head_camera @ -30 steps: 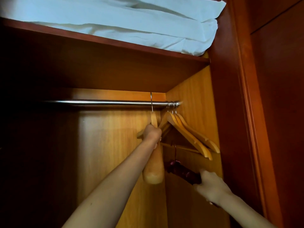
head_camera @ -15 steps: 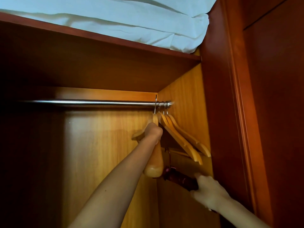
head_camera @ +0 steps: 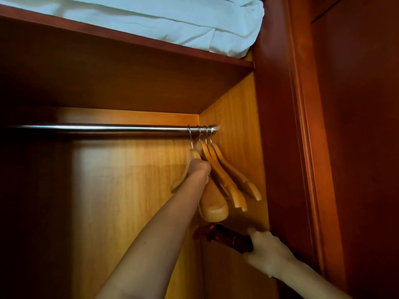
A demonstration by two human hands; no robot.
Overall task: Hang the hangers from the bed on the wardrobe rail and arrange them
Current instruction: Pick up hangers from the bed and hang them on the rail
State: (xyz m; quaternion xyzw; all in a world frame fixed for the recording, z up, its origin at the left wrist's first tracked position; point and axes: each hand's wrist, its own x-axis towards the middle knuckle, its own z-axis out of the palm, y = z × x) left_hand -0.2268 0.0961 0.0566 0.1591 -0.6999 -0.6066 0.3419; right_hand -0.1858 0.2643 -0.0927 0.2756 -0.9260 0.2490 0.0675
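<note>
1. The left hand (head_camera: 199, 169) shows only its back; its fingers are hidden round the wooden hanger (head_camera: 212, 209) it grips.
2. The dark red hanger (head_camera: 224, 235) has its near end buried in the right hand (head_camera: 268, 253), and its hook cannot be made out.
3. The hung hangers (head_camera: 236, 172) overlap, their far arms hidden behind the near ones.
4. The rail (head_camera: 108, 128) fades into shadow at its left end.
5. The bedding (head_camera: 151, 22) is cut off by the top edge; both forearms run off the bottom edge.
</note>
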